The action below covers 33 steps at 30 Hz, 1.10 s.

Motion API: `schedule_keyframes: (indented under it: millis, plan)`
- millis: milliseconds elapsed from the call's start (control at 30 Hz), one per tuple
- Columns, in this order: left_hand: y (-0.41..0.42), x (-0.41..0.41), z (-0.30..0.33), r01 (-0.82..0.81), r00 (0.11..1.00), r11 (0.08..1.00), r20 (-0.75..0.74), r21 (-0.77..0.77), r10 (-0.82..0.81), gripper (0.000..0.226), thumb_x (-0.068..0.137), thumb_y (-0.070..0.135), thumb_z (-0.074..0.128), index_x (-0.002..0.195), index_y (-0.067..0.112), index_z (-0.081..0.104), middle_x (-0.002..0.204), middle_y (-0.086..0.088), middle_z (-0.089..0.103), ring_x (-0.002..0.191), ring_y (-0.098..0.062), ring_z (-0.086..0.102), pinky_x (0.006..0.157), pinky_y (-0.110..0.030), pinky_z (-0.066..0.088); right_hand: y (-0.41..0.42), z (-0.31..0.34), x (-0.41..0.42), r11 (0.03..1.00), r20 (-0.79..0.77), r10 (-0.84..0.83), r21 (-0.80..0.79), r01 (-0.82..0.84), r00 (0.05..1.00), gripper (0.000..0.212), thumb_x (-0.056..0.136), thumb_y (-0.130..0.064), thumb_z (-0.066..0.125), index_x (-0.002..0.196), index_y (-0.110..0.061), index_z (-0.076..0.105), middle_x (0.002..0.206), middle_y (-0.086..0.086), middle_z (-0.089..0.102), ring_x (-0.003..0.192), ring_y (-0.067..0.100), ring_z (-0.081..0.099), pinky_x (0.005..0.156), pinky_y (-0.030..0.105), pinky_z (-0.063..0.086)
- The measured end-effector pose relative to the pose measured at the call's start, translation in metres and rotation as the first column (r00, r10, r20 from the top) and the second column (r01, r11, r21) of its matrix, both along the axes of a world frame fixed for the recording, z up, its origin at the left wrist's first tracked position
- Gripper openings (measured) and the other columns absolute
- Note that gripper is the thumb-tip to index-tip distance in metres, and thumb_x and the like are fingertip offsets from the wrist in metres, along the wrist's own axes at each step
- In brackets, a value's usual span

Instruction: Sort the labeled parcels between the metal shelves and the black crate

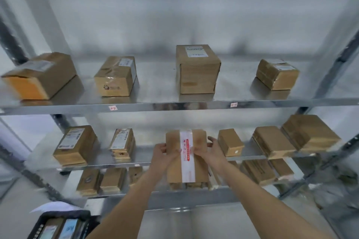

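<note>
— Holding a parcel [186,158] just below the centre of the frame, is that right?

— Yes. The left hand [162,154] has its grip curled round the parcel's left edge, and the right hand [210,150] curls round the right edge, thumbs lying on the near face. It is a flat brown carton with a white tape band [186,161] printed in red running down its middle.

— Where does it sit against the metal shelves [174,105]?

— In front of the middle shelf, its upper end over that shelf's surface, its lower end overlapping the shelf beneath. Whether it rests on the metal I cannot tell.

— What else is on the middle shelf?

— Left of centre, a labeled carton [74,144] and a slimmer one [122,143] beside it. To the right of the hands, a small box [230,142], then two wider ones [273,141] [309,133] towards the right edge.

— And above?

— Four well-spaced boxes: one with an orange end [39,75] at the left, a taped one [116,75], a tall one [198,69] at centre, a small one [277,73] at the right.

— The black crate [48,217]?

— Lower left corner of the frame, with parcels standing in it; their labels are too blurred to read.
</note>
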<state>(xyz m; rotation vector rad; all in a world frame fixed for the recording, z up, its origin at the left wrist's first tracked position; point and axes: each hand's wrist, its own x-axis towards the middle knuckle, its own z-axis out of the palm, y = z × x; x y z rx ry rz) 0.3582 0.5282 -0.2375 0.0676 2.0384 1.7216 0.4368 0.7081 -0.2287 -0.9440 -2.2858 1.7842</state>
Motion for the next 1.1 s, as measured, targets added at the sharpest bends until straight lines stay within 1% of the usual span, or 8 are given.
schedule_keyframes:
  millis: [67,133,233,433,600,767,933,1100]
  plan:
    - [-0.013,0.012,0.018,0.012,1.0,1.0,0.019,0.017,-0.013,0.073,0.083,0.031,0.079,0.142,0.015,0.038,0.12,-0.005,0.06,0.099,-0.021,0.065,0.088,-0.042,0.056,-0.011,0.01,0.009,1.0,-0.023,0.02,0.012,-0.02,1.0,0.123,0.05,-0.069,0.093,0.152,-0.025,0.039,0.145,0.001,0.054,0.121,0.02,0.061,0.105,0.041,0.051]
    - [-0.025,0.025,0.033,0.036,0.999,0.998,0.003,0.042,-0.036,0.065,0.087,0.04,0.072,0.141,0.018,0.042,0.114,-0.001,0.063,0.096,-0.018,0.065,0.084,-0.038,0.056,-0.023,0.022,0.02,0.999,-0.047,0.032,-0.013,-0.032,0.998,0.11,0.049,-0.075,0.089,0.141,-0.028,0.051,0.136,-0.002,0.061,0.115,0.017,0.065,0.104,0.044,0.053]
    - [-0.042,0.042,0.05,0.019,1.0,0.996,0.022,0.083,-0.021,0.061,0.087,0.048,0.069,0.134,0.019,0.043,0.117,0.001,0.062,0.101,-0.018,0.063,0.083,-0.035,0.054,-0.044,0.047,0.036,0.999,-0.085,0.037,-0.031,-0.039,0.996,0.078,0.075,-0.062,0.081,0.134,-0.023,0.047,0.119,-0.007,0.064,0.105,0.013,0.064,0.092,0.036,0.053]
    - [-0.062,0.057,0.063,-0.032,0.996,0.999,-0.08,0.018,0.033,0.05,0.089,0.036,0.072,0.124,0.018,0.041,0.13,-0.007,0.057,0.1,-0.016,0.058,0.075,-0.025,0.051,-0.057,0.072,0.057,0.994,-0.1,-0.002,0.11,0.013,0.995,0.053,0.092,-0.04,0.075,0.129,-0.014,0.046,0.127,0.004,0.061,0.104,0.015,0.058,0.081,0.025,0.046]
    - [-0.075,0.061,0.071,0.048,0.98,0.998,-0.191,-0.028,-0.053,0.085,0.087,0.018,0.075,0.152,0.034,0.024,0.133,-0.003,0.053,0.109,-0.017,0.054,0.078,-0.025,0.054,-0.056,0.085,0.07,0.972,-0.107,0.168,0.182,-0.147,0.98,0.084,0.093,-0.024,0.074,0.157,-0.04,0.022,0.12,0.001,0.057,0.109,0.02,0.061,0.086,0.029,0.058]
    - [-0.076,0.068,0.083,0.099,0.963,0.994,-0.248,-0.05,-0.109,0.092,0.083,0.008,0.077,0.146,0.049,0.025,0.125,0.007,0.044,0.107,-0.013,0.049,0.064,-0.018,0.052,-0.051,0.092,0.077,0.956,-0.115,0.23,0.212,-0.202,0.966,0.082,0.088,-0.021,0.08,0.145,-0.05,0.029,0.13,0.002,0.053,0.119,0.023,0.056,0.099,0.048,0.057]
    - [-0.064,0.072,0.084,0.023,0.976,0.998,-0.217,0.057,-0.01,0.056,0.083,0.045,0.075,0.127,0.045,0.04,0.127,0.001,0.054,0.106,-0.016,0.059,0.08,-0.036,0.059,-0.046,0.095,0.076,0.972,-0.134,0.197,0.159,-0.175,0.971,0.063,0.087,-0.049,0.077,0.133,-0.037,0.036,0.123,-0.001,0.056,0.105,0.013,0.06,0.092,0.035,0.057]
    - [-0.042,0.072,0.074,-0.006,0.969,1.0,-0.247,0.01,0.009,0.044,0.085,0.059,0.063,0.122,0.045,0.043,0.125,-0.001,0.06,0.102,-0.017,0.065,0.082,-0.034,0.059,-0.026,0.083,0.07,0.973,-0.119,0.184,0.165,-0.163,0.976,0.046,0.093,-0.055,0.067,0.126,-0.036,0.041,0.128,0.002,0.058,0.108,0.019,0.064,0.094,0.041,0.059]
